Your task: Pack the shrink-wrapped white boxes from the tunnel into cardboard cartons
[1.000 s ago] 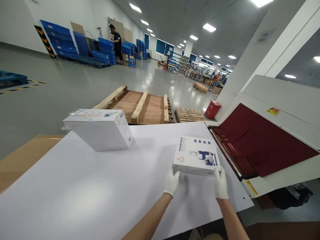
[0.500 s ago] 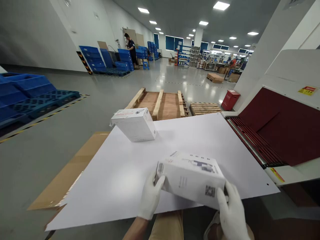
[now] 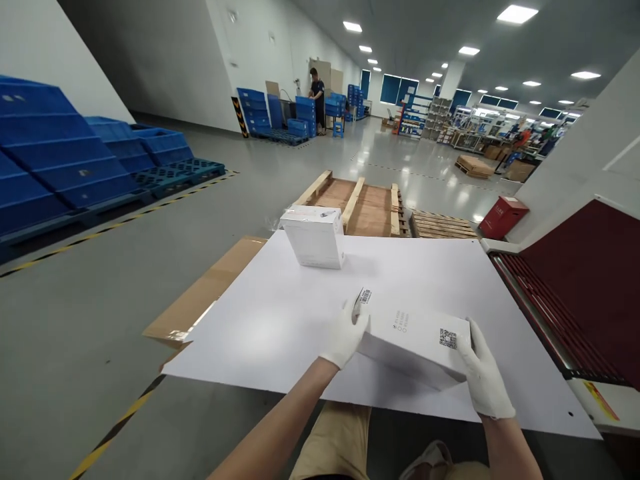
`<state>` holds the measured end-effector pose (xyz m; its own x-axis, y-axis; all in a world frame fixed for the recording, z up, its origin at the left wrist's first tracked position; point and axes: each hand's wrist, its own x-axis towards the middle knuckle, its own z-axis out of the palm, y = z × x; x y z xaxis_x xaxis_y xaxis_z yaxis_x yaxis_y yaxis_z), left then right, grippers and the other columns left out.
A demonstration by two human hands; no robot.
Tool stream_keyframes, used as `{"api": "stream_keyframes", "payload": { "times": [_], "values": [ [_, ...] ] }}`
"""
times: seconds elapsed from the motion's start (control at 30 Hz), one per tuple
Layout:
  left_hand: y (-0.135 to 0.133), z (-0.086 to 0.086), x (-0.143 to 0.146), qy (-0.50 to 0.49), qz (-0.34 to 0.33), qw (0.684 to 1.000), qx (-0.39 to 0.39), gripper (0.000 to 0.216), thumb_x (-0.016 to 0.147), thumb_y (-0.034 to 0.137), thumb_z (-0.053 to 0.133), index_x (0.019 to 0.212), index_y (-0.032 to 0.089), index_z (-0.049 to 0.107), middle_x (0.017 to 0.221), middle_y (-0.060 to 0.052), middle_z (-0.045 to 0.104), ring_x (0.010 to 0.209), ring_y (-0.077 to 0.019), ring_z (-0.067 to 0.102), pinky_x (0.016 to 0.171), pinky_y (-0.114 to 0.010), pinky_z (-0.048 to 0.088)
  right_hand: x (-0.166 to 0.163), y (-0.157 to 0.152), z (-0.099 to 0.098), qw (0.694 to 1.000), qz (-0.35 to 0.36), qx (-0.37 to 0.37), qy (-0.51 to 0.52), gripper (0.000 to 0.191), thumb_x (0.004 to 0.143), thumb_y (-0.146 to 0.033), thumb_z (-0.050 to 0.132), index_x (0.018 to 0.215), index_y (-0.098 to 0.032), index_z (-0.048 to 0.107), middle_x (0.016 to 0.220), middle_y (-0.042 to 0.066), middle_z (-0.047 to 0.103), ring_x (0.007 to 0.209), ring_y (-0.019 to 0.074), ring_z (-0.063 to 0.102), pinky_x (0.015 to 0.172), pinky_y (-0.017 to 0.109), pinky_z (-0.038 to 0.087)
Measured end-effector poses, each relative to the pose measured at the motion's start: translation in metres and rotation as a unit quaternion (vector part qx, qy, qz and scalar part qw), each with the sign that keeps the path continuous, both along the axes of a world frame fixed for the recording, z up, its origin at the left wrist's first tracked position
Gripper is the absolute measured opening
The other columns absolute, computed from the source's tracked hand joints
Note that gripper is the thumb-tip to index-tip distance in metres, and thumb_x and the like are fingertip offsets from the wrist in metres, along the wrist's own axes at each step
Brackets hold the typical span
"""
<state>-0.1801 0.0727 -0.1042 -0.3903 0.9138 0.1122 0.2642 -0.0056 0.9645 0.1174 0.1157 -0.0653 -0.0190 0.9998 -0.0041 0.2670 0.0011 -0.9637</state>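
Both my hands wear white gloves and grip a white product box (image 3: pixel 413 333) just above the near part of the white table sheet (image 3: pixel 280 327). My left hand (image 3: pixel 345 337) clasps the box's left end, beside a barcode label. My right hand (image 3: pixel 484 377) clasps its right end, next to a QR code on the upturned face. A second white box (image 3: pixel 314 235) stands at the far edge of the sheet, apart from both hands.
A dark red conveyor opening (image 3: pixel 580 293) of a white machine borders the table on the right. Brown cardboard (image 3: pixel 210 290) sticks out on the left. Wooden pallets (image 3: pixel 360 203) lie beyond the table. Blue crates (image 3: pixel 60 160) are stacked at left. A person (image 3: pixel 316 100) stands far off.
I lifted the box from beside the conveyor, drew it toward me and turned it over, so its QR-code face now shows. My view swung left.
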Motion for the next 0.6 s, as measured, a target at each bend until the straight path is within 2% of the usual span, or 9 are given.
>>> {"api": "stream_keyframes", "payload": {
  "times": [0.03,0.1,0.17,0.2,0.3,0.43,0.6],
  "values": [
    [-0.002,0.004,0.005,0.045,0.022,0.999,0.008,0.059,0.093,0.038,0.065,0.148,0.02,0.054,0.135,-0.014,0.061,0.127,-0.0305,0.055,0.108,-0.044,0.046,0.0,-0.001,0.0,1.0,-0.003,0.001,-0.003,0.09,0.093,-0.069,0.063,0.166,-0.026,0.033,0.169,0.008,0.037,0.156,0.0321,0.034,0.131,0.051,0.025],
    [-0.003,0.015,0.015,0.107,0.046,0.993,0.01,0.052,0.085,0.044,0.075,0.129,0.018,0.063,0.12,-0.014,0.063,0.113,-0.031,0.057,0.097,-0.044,0.049,0.0,-0.001,0.002,1.0,-0.005,0.001,-0.006,0.091,0.093,-0.07,0.063,0.166,-0.025,0.034,0.17,0.008,0.036,0.157,0.0314,0.032,0.132,0.05,0.023],
    [-0.003,0.024,0.023,0.125,0.058,0.99,-0.008,0.048,0.077,0.052,0.083,0.105,0.019,0.063,0.102,-0.011,0.061,0.096,-0.0282,0.057,0.083,-0.042,0.049,-0.002,-0.001,0.002,1.0,-0.008,0.003,-0.011,0.092,0.093,-0.071,0.062,0.165,-0.023,0.034,0.17,0.009,0.036,0.157,0.0307,0.032,0.133,0.049,0.021],
    [-0.003,0.028,0.025,0.128,0.064,0.99,-0.017,0.049,0.073,0.053,0.085,0.099,0.02,0.06,0.097,-0.009,0.06,0.092,-0.027,0.056,0.079,-0.041,0.048,-0.003,-0.001,0.002,1.0,-0.007,0.006,-0.011,0.092,0.093,-0.072,0.062,0.165,-0.023,0.035,0.17,0.009,0.036,0.157,0.0303,0.032,0.133,0.049,0.021],
    [-0.001,0.031,0.028,0.155,0.084,0.984,-0.033,0.056,0.067,0.049,0.089,0.103,0.021,0.058,0.098,-0.007,0.059,0.093,-0.0273,0.056,0.08,-0.041,0.046,-0.004,-0.002,0.001,1.0,-0.001,0.018,-0.003,0.087,0.094,-0.071,0.062,0.164,-0.026,0.036,0.17,0.007,0.035,0.157,0.0295,0.032,0.133,0.049,0.021],
    [0.002,0.028,0.03,0.178,0.09,0.979,-0.037,0.065,0.065,0.051,0.089,0.113,0.021,0.058,0.109,-0.01,0.06,0.104,-0.0303,0.057,0.086,-0.042,0.049,-0.004,-0.003,-0.002,1.0,-0.009,0.018,-0.004,0.09,0.094,-0.071,0.061,0.165,-0.025,0.034,0.171,0.006,0.034,0.158,0.0281,0.03,0.134,0.048,0.018],
    [0.001,0.03,0.031,0.172,0.09,0.98,-0.045,0.062,0.063,0.052,0.09,0.105,0.02,0.058,0.102,-0.01,0.06,0.098,-0.0297,0.058,0.084,-0.043,0.05,-0.004,-0.004,-0.002,1.0,-0.013,0.015,-0.008,0.092,0.094,-0.072,0.061,0.166,-0.024,0.032,0.172,0.005,0.032,0.159,0.0278,0.028,0.134,0.047,0.016]
  ]
}}
